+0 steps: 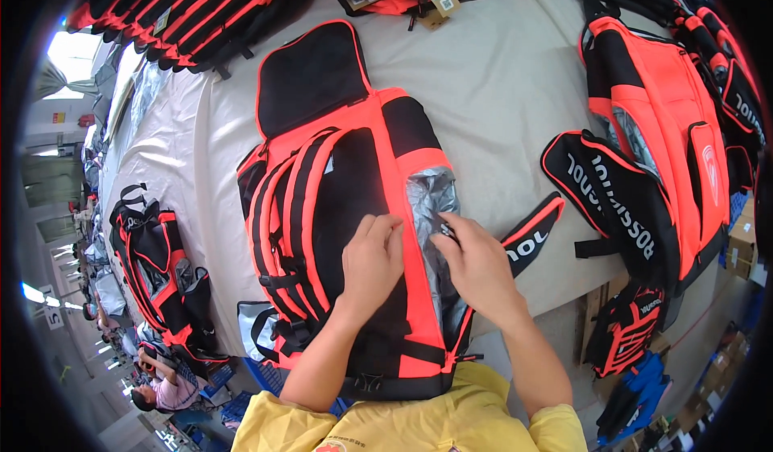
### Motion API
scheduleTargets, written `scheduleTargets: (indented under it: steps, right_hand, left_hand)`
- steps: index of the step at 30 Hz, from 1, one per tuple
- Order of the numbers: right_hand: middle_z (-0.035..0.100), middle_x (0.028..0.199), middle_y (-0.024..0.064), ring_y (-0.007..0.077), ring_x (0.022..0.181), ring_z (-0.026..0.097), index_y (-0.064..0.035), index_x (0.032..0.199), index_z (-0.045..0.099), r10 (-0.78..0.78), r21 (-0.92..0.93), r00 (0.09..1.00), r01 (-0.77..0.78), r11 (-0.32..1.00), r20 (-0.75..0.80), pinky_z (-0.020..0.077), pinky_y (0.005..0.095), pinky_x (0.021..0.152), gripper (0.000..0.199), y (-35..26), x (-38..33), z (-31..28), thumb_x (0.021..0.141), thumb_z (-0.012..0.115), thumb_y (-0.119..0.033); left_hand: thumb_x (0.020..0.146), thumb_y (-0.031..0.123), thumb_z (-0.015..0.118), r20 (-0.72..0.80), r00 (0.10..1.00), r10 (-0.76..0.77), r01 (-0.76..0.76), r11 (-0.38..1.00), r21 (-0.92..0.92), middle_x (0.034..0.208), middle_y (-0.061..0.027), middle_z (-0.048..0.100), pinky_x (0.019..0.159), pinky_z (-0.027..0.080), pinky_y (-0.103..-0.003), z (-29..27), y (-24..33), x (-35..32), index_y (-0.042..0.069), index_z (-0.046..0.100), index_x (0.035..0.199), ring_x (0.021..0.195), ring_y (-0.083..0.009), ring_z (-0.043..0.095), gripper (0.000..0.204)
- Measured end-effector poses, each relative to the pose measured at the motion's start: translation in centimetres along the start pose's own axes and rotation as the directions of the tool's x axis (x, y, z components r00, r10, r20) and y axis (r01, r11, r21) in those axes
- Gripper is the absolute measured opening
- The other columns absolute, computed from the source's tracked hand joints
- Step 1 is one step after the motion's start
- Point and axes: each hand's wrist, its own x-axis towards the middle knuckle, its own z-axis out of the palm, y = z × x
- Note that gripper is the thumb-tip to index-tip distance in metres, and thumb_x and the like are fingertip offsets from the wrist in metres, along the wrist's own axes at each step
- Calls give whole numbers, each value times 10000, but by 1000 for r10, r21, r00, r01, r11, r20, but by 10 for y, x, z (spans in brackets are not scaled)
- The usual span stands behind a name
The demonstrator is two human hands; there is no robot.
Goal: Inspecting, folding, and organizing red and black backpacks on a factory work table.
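Observation:
A coral-and-black backpack lies on the covered table before me, its shoulder straps facing up and its black top flap folded out away from me. Along its right side a compartment gapes, showing silver lining. Over the black back panel, my left hand is closed with fingers curled; whatever they may hold is hidden. My right hand is at the lining, thumb and forefinger drawn together around something too small to name. The opened side panel sticks out beyond my right hand.
A similar bag with an open side lies at the right, and a smaller-looking one at the left edge. Stacked coral-and-black bags line the far side. Cardboard boxes stand at far right. Another person sits at lower left.

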Motion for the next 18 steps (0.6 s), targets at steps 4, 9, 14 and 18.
scheduleTargets:
  steps: [4, 9, 14, 18]
  right_hand:
    - [732, 1066, 207, 424, 948, 735, -4, 1297, 679, 61, -324, 998, -52, 945, 18, 586, 513, 769, 394, 8, 14, 22, 1070, 659, -325]
    - [743, 1041, 257, 467, 953, 736, 51, 1199, 679, 120, -231, 993, -115, 966, 8, 580, 546, 789, 464, 24, 26, 43, 1026, 704, -379]
    - [741, 906, 295, 511, 916, 724, 48, 954, 686, 207, -309, 971, -161, 937, 121, 563, 581, 802, 409, 44, 43, 68, 1031, 674, -353]
    - [742, 845, 233, 416, 790, 741, 50, 911, 671, 133, -223, 989, -116, 968, 63, 557, 514, 720, 388, 63, 35, 81, 1031, 699, -319]
  left_hand:
    - [921, 60, 779, 73, 997, 14, -13, 1000, -9, 837, -126, 629, 617, 511, -405, 7, -3, 7, 22, 737, 1060, 660, -271, 644, 150]
    - [917, 146, 793, 157, 974, -166, 158, 985, 64, 955, -128, 666, 677, 566, -477, 23, -25, -3, 82, 712, 1111, 754, -357, 708, 220]
    - [921, 162, 791, 199, 959, -203, 195, 979, 57, 979, -134, 681, 716, 581, -496, 31, -30, -7, 75, 692, 1127, 824, -374, 730, 244]
    - [883, 65, 811, 94, 991, -94, 96, 995, -21, 880, -129, 647, 624, 534, -412, 42, -35, -13, 42, 693, 1092, 688, -290, 670, 241]
